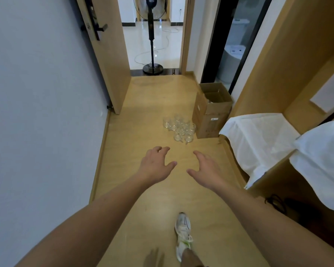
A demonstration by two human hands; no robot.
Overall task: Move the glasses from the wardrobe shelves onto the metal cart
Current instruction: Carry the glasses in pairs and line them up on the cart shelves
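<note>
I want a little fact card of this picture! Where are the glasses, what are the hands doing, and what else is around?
glasses: clustered on the wooden floor, beside the box
box: cardboard, open top, on the floor by the wall
left hand: held out, empty, fingers spread and slightly bent
right hand: held out, empty, fingers relaxed
fan: standing in the doorway ahead
cart: not in view
shoe: white, stepping forward

My left hand [156, 164] and right hand [206, 166] reach out side by side above the floor [143, 116], apart and touching nothing. Ahead of them the glasses [179, 128] stand clustered on the floor, just left of a cardboard box [213, 114]. A door [108, 60] stands open on my left. Beyond, a fan [152, 35] stands in the doorway. My shoe [183, 234] is below my hands.
</note>
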